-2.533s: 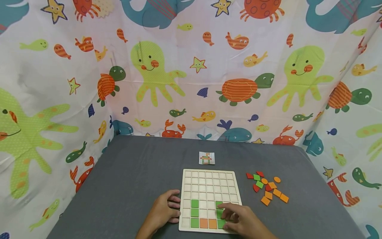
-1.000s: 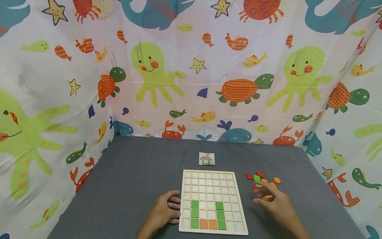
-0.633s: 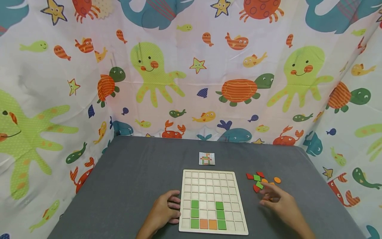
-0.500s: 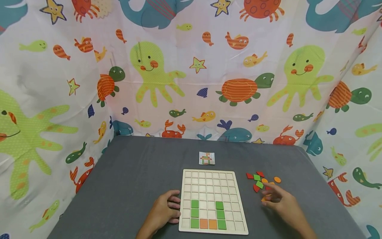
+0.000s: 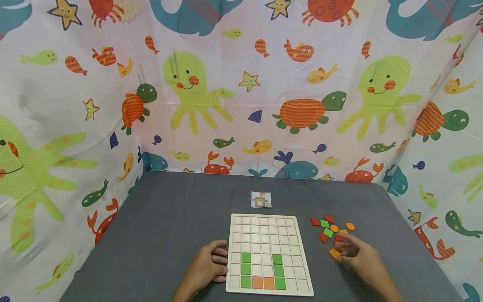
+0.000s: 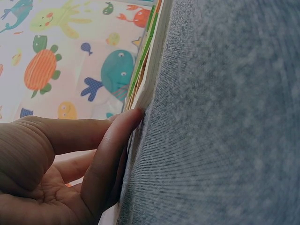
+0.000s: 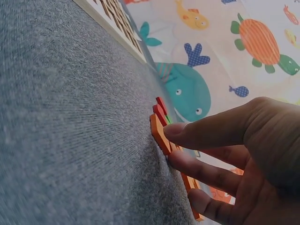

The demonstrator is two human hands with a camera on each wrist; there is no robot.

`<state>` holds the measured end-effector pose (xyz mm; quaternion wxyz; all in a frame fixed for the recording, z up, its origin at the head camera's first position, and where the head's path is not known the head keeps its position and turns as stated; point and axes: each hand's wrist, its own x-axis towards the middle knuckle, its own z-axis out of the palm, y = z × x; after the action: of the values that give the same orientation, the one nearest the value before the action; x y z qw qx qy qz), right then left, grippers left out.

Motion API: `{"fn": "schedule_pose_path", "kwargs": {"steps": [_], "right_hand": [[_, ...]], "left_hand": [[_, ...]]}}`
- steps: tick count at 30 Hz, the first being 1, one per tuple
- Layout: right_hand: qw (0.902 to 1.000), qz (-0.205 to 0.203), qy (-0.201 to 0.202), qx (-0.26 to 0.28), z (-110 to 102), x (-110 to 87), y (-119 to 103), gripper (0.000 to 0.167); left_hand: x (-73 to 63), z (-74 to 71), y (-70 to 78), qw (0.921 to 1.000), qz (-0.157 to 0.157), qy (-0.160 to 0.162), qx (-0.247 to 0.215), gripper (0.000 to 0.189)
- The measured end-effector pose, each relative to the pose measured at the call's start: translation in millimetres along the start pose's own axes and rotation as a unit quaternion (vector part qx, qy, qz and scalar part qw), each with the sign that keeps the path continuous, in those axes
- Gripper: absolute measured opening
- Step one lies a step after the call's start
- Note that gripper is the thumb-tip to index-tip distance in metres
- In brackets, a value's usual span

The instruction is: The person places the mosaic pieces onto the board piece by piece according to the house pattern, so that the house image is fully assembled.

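Observation:
A pale wooden grid board (image 5: 266, 230) lies on the dark cloth, with green squares in two short columns and two orange squares (image 5: 257, 282) joining them along the bottom row. My left hand (image 5: 203, 264) rests at the board's left edge, a fingertip against its side in the left wrist view. Right of the board, my right hand (image 5: 360, 256) reaches over the loose tiles, fingers loosely bent. Its thumb tip is right at an orange square tile (image 5: 334, 253), which stands out as a thin slab (image 7: 160, 133) in the right wrist view. Some tiles are hidden under this hand.
Loose red, green and orange tiles, among them a green square (image 5: 328, 233) and an orange disc (image 5: 350, 226), lie beyond my right hand. A small patterned card (image 5: 261, 200) lies behind the board. A sea-animal curtain (image 5: 241, 92) surrounds the table's back and sides.
My right hand has left the board's right green column and moved right to the loose tiles, then slightly nearer the orange ones. My left hand has stayed at the board's edge.

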<state>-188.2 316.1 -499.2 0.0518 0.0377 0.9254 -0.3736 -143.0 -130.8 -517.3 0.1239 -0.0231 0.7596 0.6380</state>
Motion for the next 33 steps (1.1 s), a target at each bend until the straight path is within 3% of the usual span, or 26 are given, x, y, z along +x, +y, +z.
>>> {"fn": "schedule_pose_path", "kwargs": {"steps": [12, 23, 29, 33], "right_hand": [[0.9987, -0.030, 0.007, -0.040, 8, -0.1, 0, 0.068], [0.9970, -0.033, 0.011, -0.069, 10, 0.9, -1, 0.066], [0.9974, -0.034, 0.011, -0.062, 12, -0.9, -9, 0.072], [0.9968, -0.059, 0.013, -0.052, 17, -3.1, -16, 0.071]], "left_hand": [[-0.5, 0.3, 0.9, 1.0000, 0.001, 0.002, 0.002, 0.077], [-1.3, 0.6, 2.0, 1.0000, 0.002, 0.004, 0.000, 0.077], [-1.3, 0.6, 1.2, 1.0000, 0.005, 0.005, 0.000, 0.077], [-1.4, 0.8, 1.1, 1.0000, 0.005, 0.006, 0.002, 0.077]]}}
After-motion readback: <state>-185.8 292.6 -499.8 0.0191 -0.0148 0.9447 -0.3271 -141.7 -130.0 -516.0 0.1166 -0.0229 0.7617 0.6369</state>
